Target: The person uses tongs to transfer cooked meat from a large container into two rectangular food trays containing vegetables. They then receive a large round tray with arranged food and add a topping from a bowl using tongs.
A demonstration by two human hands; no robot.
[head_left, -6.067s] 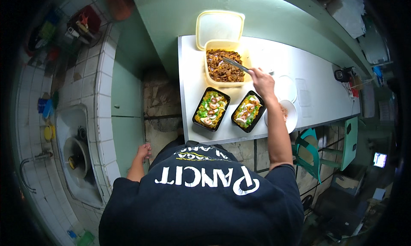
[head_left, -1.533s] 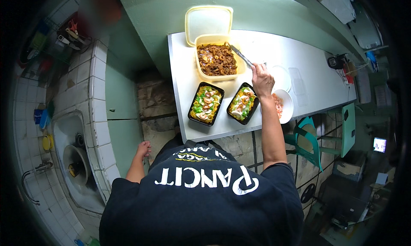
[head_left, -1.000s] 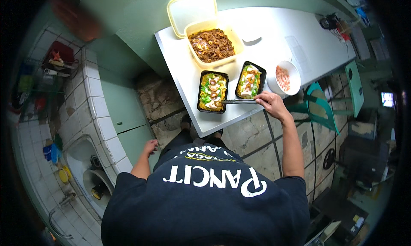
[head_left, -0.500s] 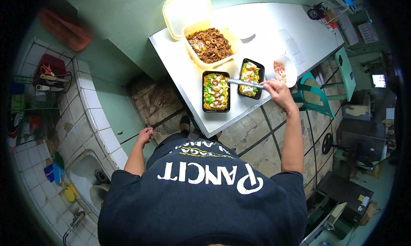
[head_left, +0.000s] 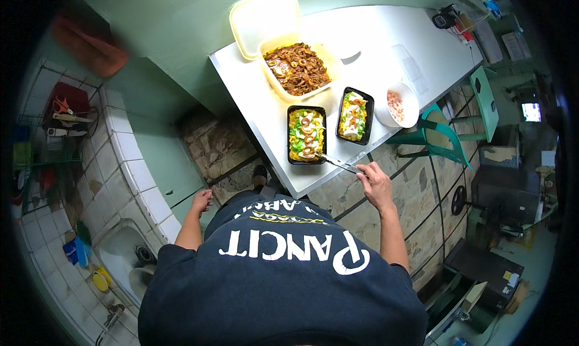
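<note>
My right hand (head_left: pixel 376 184) is closed around metal tongs (head_left: pixel 339 163) at the table's near edge. The tips of the tongs reach the near right corner of a black tray (head_left: pixel 288 142). In that tray lie yellow noodles topped with egg slices, green bits and brown rings. To its right a second black tray (head_left: pixel 371 112) has the same kind of topped food. Past the trays, a pale yellow tub (head_left: pixel 335 64) contains dark brown sliced meat or squid rings (head_left: pixel 300 67). My left hand (head_left: pixel 202 199) hangs low beside me, fingers curled, with nothing visible in it.
Right of the trays stands a white bowl (head_left: pixel 411 108) with pinkish chopped pieces. The tub's lid (head_left: pixel 265 22) leans against the wall. A clear lid (head_left: pixel 410 67) lies on the white table (head_left: pixel 253 111). Beyond its right edge is a green chair (head_left: pixel 443 138); a sink (head_left: pixel 117 249) is at my left.
My right hand has moved left and nearer to me. The tongs have gone from over the right tray to the near corner of the left tray.
</note>
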